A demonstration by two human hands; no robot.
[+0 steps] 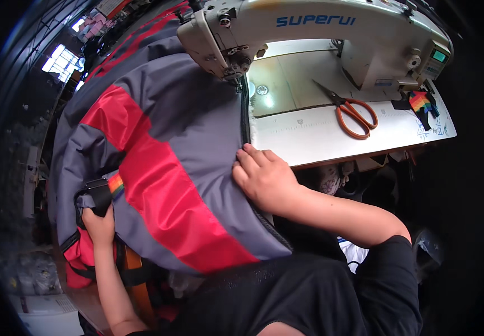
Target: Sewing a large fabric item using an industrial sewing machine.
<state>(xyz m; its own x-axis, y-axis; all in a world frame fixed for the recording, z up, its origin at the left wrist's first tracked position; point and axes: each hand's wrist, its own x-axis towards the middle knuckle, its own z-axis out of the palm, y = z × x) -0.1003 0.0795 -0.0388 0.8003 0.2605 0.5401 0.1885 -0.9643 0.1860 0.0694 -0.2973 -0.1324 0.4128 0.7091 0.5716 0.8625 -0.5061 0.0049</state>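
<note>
Orange-handled scissors (341,103) right of fabric (166,187)

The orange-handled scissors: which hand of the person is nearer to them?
Right. The right hand lies at the edge of the grey-and-red fabric, lower and left of the orange-handled scissors; the left hand is much farther left, holding a black strap.

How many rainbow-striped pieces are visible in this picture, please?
2. One rainbow-striped band is beyond the left hand, beside the black strap; one rainbow-striped scrap lies on the sewing table, right of the scissors. Others may be hidden under the fabric.
</note>
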